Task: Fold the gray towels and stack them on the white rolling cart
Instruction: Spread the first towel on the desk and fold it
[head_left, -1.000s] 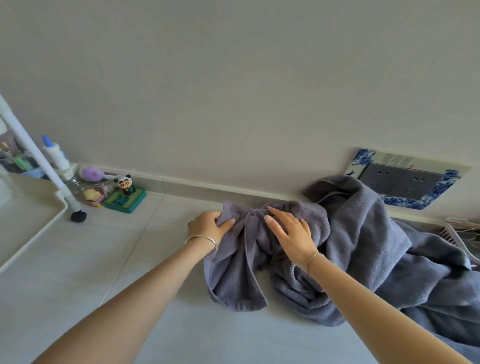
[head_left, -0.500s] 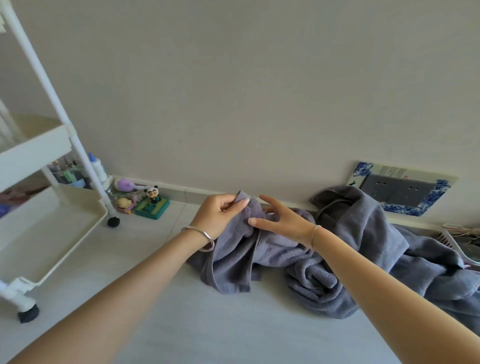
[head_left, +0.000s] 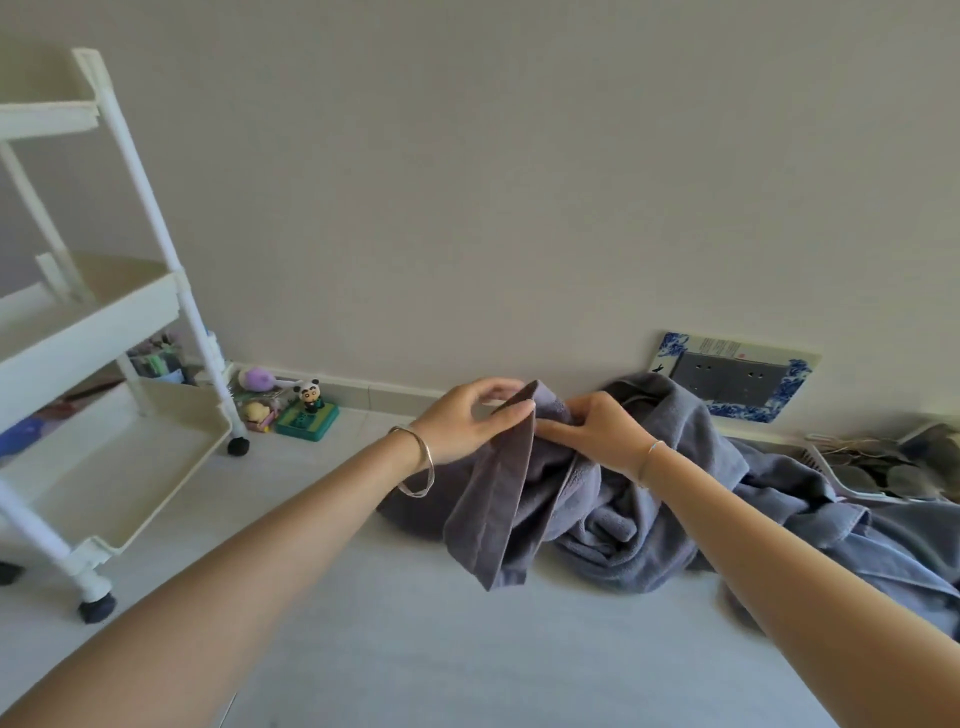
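A gray towel (head_left: 498, 499) hangs from both my hands above the white floor, its lower end still touching the floor. My left hand (head_left: 467, 423) pinches its top corner between thumb and fingers. My right hand (head_left: 597, 431) grips the bunched top edge just beside it. Behind and to the right, a heap of more gray towels (head_left: 769, 493) lies crumpled against the wall. The white rolling cart (head_left: 104, 374) stands at the left with tiered trays; its lowest tray holds nothing that I can see.
Small toys (head_left: 298, 405) and bottles sit by the baseboard behind the cart's wheel (head_left: 238, 446). A blue-patterned socket panel (head_left: 737, 382) is on the wall at right. A white basket (head_left: 883, 467) with dark items lies at the far right.
Both hands have lifted the towel's top off the floor, and my left hand has gone from pressing it to pinching a corner. My view has risen and turned left, showing more of the cart.
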